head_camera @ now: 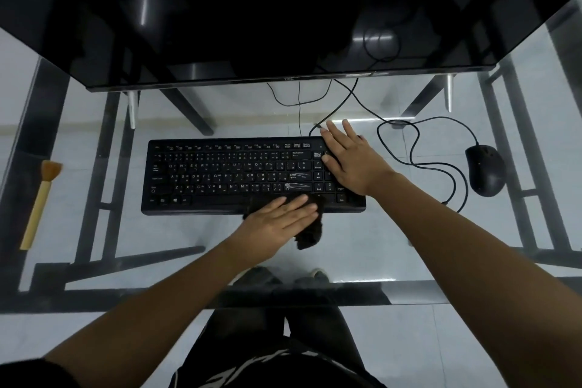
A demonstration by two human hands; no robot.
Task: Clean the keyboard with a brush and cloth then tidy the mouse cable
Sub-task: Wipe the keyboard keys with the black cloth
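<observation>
The black keyboard (226, 176) lies mid-bench (409, 246). The left hand (280, 217), fingers straight, presses a dark cloth (310, 236) on its front edge. The right hand (349, 161) rests flat on its number-pad end.

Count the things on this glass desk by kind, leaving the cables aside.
keyboard: 1
mouse: 1
brush: 1
dark cloth: 1
monitor: 1
Total: 5
</observation>
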